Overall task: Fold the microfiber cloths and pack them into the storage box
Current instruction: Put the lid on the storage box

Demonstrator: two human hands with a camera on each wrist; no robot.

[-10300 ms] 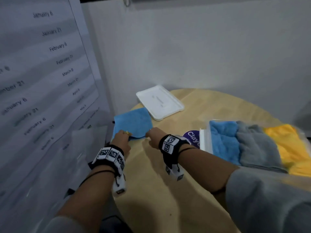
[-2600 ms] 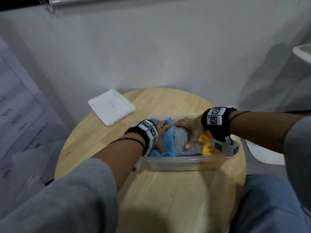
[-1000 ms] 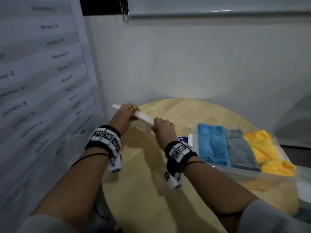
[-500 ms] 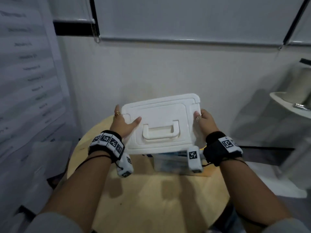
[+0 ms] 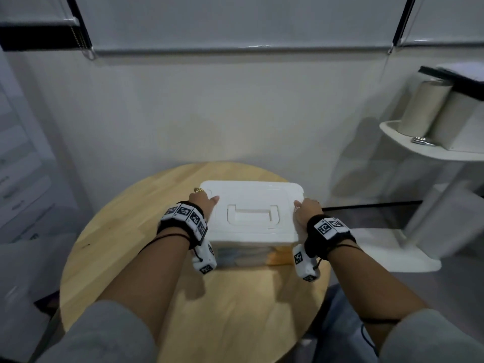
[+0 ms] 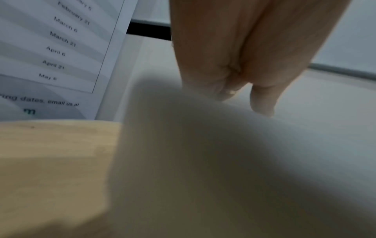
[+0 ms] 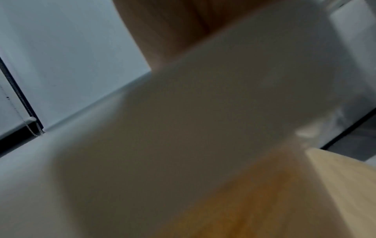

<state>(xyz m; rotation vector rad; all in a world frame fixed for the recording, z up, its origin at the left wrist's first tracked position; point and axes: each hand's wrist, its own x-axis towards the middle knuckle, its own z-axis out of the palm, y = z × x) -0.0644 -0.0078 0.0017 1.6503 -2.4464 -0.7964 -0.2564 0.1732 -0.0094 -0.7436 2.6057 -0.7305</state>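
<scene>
Our fingers (image 6: 262, 103) curl over the short edges of a white lid (image 5: 251, 210), thumbs lying on its top. Our left hand (image 5: 201, 201) grips the left end and our right hand (image 5: 306, 208) grips the right end, so both are clamped on the lid rather than spread. The lid, with a flat handle moulded into its middle, sits level on top of the clear storage box (image 5: 251, 255). Through the box's front wall we make out the folded cloths (image 5: 277, 256) inside as bands of pale blue, grey and orange-yellow, though the wall blurs their edges. The box stands near the middle of our round wooden worktop (image 5: 131, 258), toward its far side. Black wristbands with square printed markers wrap both our wrists, and grey sleeves are pushed up our forearms. A white shelf (image 5: 429, 150) with a pale cylinder on it stands to our right, and a printed sheet of dates (image 6: 61, 40) hangs to our left.
</scene>
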